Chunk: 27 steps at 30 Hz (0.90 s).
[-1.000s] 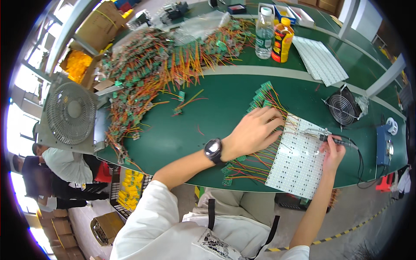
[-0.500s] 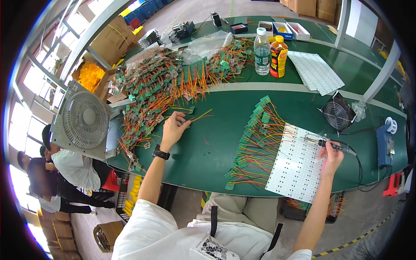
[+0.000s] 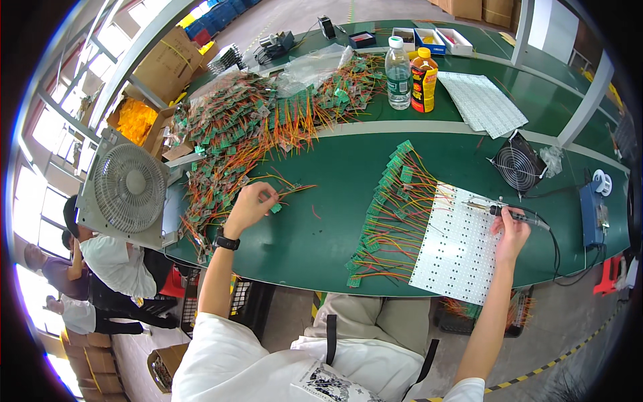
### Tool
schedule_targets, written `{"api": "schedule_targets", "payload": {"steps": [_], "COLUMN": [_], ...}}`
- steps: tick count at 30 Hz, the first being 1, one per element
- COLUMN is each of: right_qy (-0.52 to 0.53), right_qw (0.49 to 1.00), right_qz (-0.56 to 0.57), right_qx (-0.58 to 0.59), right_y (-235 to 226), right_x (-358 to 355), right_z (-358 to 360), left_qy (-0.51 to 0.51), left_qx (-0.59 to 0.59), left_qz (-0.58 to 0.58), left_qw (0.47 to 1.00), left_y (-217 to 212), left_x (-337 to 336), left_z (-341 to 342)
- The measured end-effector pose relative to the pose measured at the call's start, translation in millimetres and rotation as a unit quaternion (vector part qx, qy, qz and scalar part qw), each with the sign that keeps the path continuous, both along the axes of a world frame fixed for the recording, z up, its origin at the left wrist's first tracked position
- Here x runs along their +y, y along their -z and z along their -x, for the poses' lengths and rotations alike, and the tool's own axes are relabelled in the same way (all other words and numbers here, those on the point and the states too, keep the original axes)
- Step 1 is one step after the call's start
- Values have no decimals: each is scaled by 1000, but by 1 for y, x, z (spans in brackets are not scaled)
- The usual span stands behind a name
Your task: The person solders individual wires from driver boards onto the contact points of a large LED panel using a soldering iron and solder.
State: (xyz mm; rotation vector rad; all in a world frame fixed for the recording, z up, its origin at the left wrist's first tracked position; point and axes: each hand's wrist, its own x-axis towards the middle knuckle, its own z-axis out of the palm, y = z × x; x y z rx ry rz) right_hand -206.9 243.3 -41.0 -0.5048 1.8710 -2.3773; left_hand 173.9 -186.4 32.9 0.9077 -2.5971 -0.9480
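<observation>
My left hand (image 3: 251, 204) reaches out to the left over the green table (image 3: 321, 228) and pinches a small green circuit board with orange wires (image 3: 284, 194) at the edge of a big heap of such boards (image 3: 234, 134). My right hand (image 3: 510, 231) holds a soldering iron (image 3: 502, 211) over a white perforated panel (image 3: 459, 244). A row of small wired boards (image 3: 388, 208) lies along the panel's left side, their wires running onto it.
A desk fan (image 3: 127, 187) stands at the table's left end, a small black fan (image 3: 517, 167) at the right. A water bottle (image 3: 398, 63) and an orange bottle (image 3: 423, 70) stand at the back beside another white panel (image 3: 482, 100). Other people sit at lower left.
My left hand left the white panel, swung across to the heap on the left and closed on a small wired board. My right hand kept the soldering iron over the panel.
</observation>
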Motion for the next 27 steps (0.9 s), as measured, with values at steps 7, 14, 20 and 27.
{"api": "schedule_targets", "payload": {"steps": [7, 14, 20, 27], "right_qy": [5, 12, 17, 28], "right_qw": [1000, 1000, 1000, 999], "right_qz": [1, 5, 5, 28], "right_qx": [-3, 5, 8, -18], "right_y": [-4, -7, -1, 0], "right_x": [-2, -1, -2, 0], "right_z": [-2, -3, 0, 3], "left_qy": [-59, 8, 69, 215], "left_qx": [68, 156, 131, 181], "left_qz": [-61, -124, -212, -298], "left_qw": [994, 980, 966, 912], "left_y": [-43, -55, -34, -15], "left_x": [16, 43, 71, 144], "left_z": [8, 50, 107, 170]}}
